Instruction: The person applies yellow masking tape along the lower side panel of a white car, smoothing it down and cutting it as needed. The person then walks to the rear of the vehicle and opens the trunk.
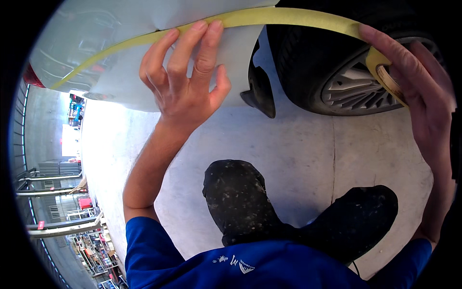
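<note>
A strip of yellow masking tape (pixel 288 17) runs along the lower side of a pale car body panel (pixel 226 53) and stretches off it, across the front of the wheel, to my right hand. The fingertips of my left hand (pixel 185 72) press on the tape where it lies against the panel; the fingers are spread and hold nothing. My right hand (pixel 423 82) grips the tape roll (pixel 385 79), its index finger lying at the strip. Part of the roll is hidden behind that hand.
A black tyre with a grey spoked wheel (pixel 358 86) stands at the right, beside a dark mud flap (pixel 262 94). My knees (pixel 238 197) are bent over the pale concrete floor (pixel 308 159). Shelves with assorted items (pixel 96 250) stand far left.
</note>
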`<state>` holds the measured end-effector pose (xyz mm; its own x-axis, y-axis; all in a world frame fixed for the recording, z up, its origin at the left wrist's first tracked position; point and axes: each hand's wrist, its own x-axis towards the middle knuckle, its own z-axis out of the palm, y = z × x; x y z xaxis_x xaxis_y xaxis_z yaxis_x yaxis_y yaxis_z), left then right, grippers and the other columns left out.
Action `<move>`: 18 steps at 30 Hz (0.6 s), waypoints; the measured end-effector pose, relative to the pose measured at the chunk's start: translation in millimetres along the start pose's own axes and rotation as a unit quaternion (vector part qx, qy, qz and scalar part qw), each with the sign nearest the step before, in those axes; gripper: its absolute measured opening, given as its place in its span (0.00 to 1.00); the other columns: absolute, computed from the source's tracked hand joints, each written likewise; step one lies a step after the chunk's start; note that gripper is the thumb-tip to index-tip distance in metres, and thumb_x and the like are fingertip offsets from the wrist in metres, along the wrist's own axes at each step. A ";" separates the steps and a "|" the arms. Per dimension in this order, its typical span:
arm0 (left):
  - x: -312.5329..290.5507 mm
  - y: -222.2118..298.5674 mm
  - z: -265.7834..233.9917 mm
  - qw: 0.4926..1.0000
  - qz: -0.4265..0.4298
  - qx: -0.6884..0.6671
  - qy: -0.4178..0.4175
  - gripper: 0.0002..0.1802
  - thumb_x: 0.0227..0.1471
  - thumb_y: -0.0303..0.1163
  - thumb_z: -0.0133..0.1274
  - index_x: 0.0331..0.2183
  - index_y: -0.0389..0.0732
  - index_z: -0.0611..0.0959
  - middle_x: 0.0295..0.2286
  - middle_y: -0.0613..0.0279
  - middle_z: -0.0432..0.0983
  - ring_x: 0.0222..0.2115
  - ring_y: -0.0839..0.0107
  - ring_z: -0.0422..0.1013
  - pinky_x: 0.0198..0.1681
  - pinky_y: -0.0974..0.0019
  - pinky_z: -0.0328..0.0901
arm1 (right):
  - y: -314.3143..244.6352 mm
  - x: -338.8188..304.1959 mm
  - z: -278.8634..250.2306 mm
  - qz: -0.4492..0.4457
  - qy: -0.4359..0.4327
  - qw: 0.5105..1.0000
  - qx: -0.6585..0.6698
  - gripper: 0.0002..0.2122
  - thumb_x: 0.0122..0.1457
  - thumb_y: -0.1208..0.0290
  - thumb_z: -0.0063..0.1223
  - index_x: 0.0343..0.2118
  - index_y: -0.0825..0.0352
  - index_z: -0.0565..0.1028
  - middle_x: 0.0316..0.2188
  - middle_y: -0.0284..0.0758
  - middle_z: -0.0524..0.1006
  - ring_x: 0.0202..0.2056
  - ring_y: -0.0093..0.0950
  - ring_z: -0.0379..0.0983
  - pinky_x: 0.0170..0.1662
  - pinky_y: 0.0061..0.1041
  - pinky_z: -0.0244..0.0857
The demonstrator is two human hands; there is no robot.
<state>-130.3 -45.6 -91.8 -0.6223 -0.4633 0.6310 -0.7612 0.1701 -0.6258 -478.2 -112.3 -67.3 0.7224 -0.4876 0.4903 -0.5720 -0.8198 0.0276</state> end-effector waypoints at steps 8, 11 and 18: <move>5.3 9.1 -1.7 1.000 -0.012 0.002 -0.016 0.44 0.35 0.34 0.64 0.57 0.43 0.69 0.53 0.62 0.59 0.55 0.61 0.53 0.55 0.60 0.49 | 0.4 6.2 8.6 0.013 0.013 1.000 0.003 0.19 0.61 0.81 0.43 0.56 0.62 0.69 0.32 0.38 0.71 0.31 0.26 0.69 0.36 0.28 0.65; 6.9 7.7 -7.3 0.999 -0.002 0.005 -0.032 0.44 0.35 0.34 0.64 0.57 0.44 0.69 0.53 0.63 0.59 0.54 0.62 0.54 0.55 0.60 0.49 | 0.8 6.5 10.5 0.014 0.016 1.000 0.005 0.19 0.61 0.81 0.43 0.56 0.62 0.69 0.31 0.38 0.71 0.30 0.26 0.69 0.35 0.27 0.65; 13.5 3.5 -13.3 0.998 0.020 0.038 -0.044 0.44 0.35 0.34 0.65 0.58 0.47 0.68 0.51 0.64 0.59 0.53 0.64 0.55 0.51 0.61 0.49 | -1.0 8.7 10.9 0.016 0.015 1.000 0.005 0.20 0.61 0.80 0.43 0.56 0.61 0.70 0.30 0.37 0.70 0.29 0.25 0.68 0.34 0.26 0.64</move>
<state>-143.8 -39.7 -79.4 -0.6307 -0.5319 0.5651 -0.7183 0.1244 -0.6846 -467.1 -119.0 -72.5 0.6916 -0.5052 0.5161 -0.5909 -0.8068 0.0020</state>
